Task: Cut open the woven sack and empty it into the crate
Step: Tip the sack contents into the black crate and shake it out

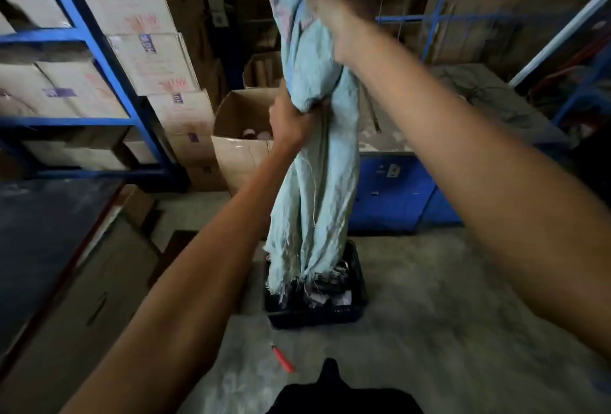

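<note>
Bare forearms (198, 265), black clothing (344, 400) below.

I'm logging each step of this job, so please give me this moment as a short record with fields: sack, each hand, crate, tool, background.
sack: pale blue woven sack, held up lengthwise, frayed open end hanging at the crate's mouth
left hand: left hand grips the sack at mid height
right hand: right hand grips it higher up
crate: black crate on the floor, small items inside, kind unclear
tool: red-handled tool lying on the floor, nearer the person than the crate, untouched
background: open cardboard box behind the sack
</note>
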`<state>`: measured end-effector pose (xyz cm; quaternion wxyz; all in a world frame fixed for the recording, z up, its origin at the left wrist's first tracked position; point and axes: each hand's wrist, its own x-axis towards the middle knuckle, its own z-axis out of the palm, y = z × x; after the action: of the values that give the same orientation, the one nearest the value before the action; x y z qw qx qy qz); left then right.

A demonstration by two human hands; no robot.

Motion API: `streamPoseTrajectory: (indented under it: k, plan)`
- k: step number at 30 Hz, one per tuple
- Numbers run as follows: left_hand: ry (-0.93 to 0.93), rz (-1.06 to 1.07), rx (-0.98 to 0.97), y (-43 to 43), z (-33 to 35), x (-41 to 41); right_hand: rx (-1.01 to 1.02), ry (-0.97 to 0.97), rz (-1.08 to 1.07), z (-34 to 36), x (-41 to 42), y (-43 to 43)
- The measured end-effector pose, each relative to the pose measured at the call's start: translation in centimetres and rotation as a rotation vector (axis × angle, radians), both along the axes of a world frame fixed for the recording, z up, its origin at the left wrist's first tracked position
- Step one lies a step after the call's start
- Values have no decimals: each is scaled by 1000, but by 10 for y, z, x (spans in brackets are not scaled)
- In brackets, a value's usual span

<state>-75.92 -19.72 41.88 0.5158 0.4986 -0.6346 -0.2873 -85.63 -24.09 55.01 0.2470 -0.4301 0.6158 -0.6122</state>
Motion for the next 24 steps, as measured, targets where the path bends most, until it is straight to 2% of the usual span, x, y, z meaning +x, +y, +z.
streamPoseTrajectory:
  k: [3,6,10,13,15,17,21,24]
  plan:
    - [2,69,-186,-14,35,2,-49,31,73,21,-6,-5]
    - [-51,82,-210,-32,44,8,-25,2,229,32,-10,12]
    - [-17,80,-20,-28,15,11,115,84,459,2,-23,45]
    - [-13,55,146,-23,-18,18,289,41,667,-75,-39,49]
    - [56,46,210,-27,-34,22,479,128,780,-125,-42,62]
    - [95,57,234,-27,-39,23,548,228,736,-169,-33,73]
    - [133,29,205,-28,-33,23,459,156,385,-236,-4,87]
    - [126,24,186,-32,-34,20,516,116,432,-257,21,100]
